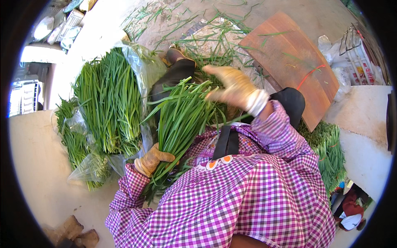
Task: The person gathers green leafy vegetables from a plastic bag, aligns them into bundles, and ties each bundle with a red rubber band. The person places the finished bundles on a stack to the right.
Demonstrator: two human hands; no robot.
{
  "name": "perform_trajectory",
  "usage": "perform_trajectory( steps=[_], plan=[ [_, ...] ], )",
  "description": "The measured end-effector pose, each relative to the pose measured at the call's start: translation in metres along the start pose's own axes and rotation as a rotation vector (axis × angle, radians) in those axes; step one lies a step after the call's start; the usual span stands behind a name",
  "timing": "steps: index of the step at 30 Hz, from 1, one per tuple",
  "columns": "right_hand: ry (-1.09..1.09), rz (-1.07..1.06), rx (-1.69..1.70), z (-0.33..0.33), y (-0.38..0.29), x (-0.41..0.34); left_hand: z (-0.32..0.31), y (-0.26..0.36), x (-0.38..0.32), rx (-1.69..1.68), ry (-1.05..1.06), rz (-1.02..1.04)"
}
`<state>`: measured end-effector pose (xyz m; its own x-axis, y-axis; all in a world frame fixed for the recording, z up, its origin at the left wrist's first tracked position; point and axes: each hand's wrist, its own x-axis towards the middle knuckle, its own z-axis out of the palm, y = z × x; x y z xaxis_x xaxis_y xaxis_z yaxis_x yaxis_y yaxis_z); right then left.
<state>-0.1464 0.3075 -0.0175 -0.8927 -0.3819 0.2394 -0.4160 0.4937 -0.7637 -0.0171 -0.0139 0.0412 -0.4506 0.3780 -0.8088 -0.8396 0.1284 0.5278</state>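
Note:
A loose bunch of long green leaves, likely garlic chives, lies across my lap with its pale stem ends pointing away from me. My left hand, in a tan work glove, grips it near the leafy end. Beside the stem ends, my right hand is spread, thumb and fingers apart, holding nothing. It wears a similar glove and is blurred; whether it touches the stems I cannot tell. To my left, a larger pile of chives rests on a clear plastic bag.
Loose leaves litter a low round surface ahead. A brown wooden board slants beside my right knee. Bundles of chives tied with red bands stand at my right. White printed bags lie beyond. Brown blocks sit lower left.

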Motion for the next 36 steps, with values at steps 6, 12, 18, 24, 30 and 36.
perform_trajectory(
  steps=[6,12,18,24,30,36],
  plan=[
    [-0.103,0.265,-0.232,0.083,0.037,0.008,0.001,-0.009,-0.008,-0.050,-0.023,-0.145],
    [-0.234,0.724,-0.259,0.012,0.087,0.005,0.000,-0.021,-0.010,-0.008,0.034,-0.161],
    [-0.481,0.283,-0.244,0.077,-0.016,-0.002,-0.002,-0.030,-0.006,-0.015,0.000,-0.180],
    [-0.252,0.721,-0.195,0.057,0.132,-0.030,0.002,-0.034,-0.012,0.060,0.030,-0.003],
    [-0.318,0.445,1.150,0.082,0.098,-0.041,0.016,0.007,0.006,1.454,0.572,0.620],
    [-0.056,0.674,1.730,0.052,0.108,0.000,-0.017,0.007,0.009,2.128,0.934,0.521]
  ],
)
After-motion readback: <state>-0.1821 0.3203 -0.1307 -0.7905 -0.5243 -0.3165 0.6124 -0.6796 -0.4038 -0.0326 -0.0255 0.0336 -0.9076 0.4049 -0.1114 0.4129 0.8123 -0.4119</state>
